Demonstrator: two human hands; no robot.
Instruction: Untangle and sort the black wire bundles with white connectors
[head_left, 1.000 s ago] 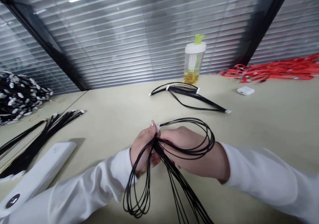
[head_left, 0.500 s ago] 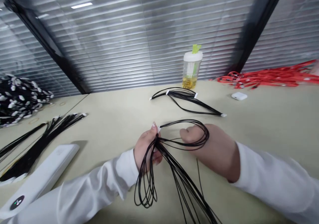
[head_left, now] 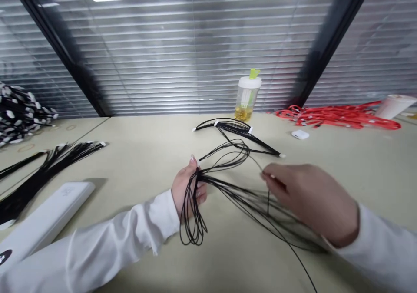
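Observation:
A looped bundle of thin black cables is gripped by my left hand near the middle of the view. A small white end piece shows by the thumb, and loops hang below and stretch to the right. My right hand pinches a single black strand drawn out from the upper loop. Loose cable lengths run beneath the right hand, blurred by motion. Just behind the loops lies another black cable bundle with white ends, flat on the table.
At left lie a white device with a round display, black cables and a black-and-white cable heap. Along the back stand a bottle with yellow liquid, a small white case, red straps and a white cup.
My right hand has moved right, out of the upper loop, pulling a strand with it. The loose cable lengths have swung to the right. My left hand keeps its hold.

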